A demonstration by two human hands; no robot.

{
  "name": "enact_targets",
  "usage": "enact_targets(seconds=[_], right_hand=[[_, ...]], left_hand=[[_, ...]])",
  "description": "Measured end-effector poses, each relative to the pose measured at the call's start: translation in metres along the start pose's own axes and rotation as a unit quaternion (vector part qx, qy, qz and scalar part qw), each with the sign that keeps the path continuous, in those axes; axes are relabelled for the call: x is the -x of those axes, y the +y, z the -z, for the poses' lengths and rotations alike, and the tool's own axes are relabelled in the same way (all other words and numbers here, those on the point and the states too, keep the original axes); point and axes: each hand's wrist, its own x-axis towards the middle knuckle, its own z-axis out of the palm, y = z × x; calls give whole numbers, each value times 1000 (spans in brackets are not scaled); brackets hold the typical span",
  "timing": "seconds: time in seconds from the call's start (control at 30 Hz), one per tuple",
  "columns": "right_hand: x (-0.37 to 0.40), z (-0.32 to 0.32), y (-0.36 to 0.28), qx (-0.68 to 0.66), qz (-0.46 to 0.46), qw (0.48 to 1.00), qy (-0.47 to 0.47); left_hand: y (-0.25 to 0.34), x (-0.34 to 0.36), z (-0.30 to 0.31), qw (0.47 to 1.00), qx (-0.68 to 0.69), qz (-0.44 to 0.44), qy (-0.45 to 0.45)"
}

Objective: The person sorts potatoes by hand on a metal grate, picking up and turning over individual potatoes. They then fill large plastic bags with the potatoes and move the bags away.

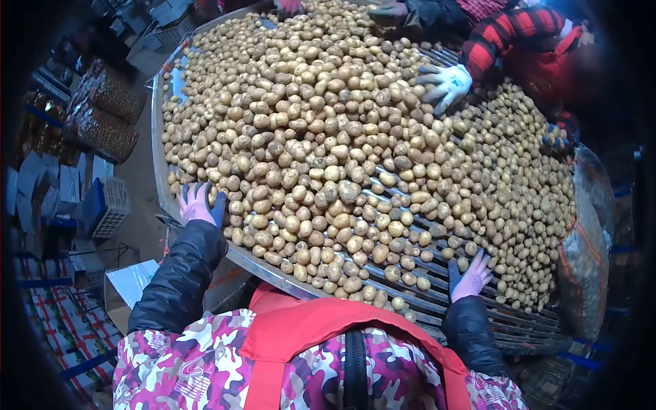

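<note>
Broadly, most of the view is taken up by a slatted metal desk [437, 298], over which a deep spread of potatoes [301, 123] is heaped. At its right end, a mesh sack [584, 277] is seen beside the potatoes. Beyond the left side, filled net bags [109, 109] are stacked, and a plastic crate [113, 207] is placed nearer. At the far side, a white-gloved hand [447, 85] of a co-worker in a checked sleeve [495, 41] is laid on the heap. The left hand [196, 205], gloved in pink and dark, is set at the near left rim against the potatoes, its fingers open and spread. The right hand [469, 277], gloved alike, is held open over the slats, fingers splayed beside the right-hand potatoes. Between the hands, single potatoes are scattered across partly exposed slats.
</note>
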Motion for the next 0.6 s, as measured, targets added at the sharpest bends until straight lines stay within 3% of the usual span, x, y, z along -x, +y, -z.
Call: enact_targets(seconds=[0.23,0.37,0.43,0.5,0.53,0.6], right_hand=[[-13,-6,-1,-22,77,996,48],[-29,23,-46,-168,136,975,48],[-55,9,-71,-181,143,972,38],[-79,-12,-106,-125,155,972,125],[-90,1,-126,-125,129,982,58],[-93,19,-168,-193,155,964,101]], left_hand=[[8,1,5,1000,-13,-1,-21],[6,0,5,1000,-14,3,-18],[9,0,8,1000,-17,6,-22],[8,1,8,1000,-11,6,-27],[8,1,8,1000,-9,8,-29],[9,1,10,999,-9,13,-36]])
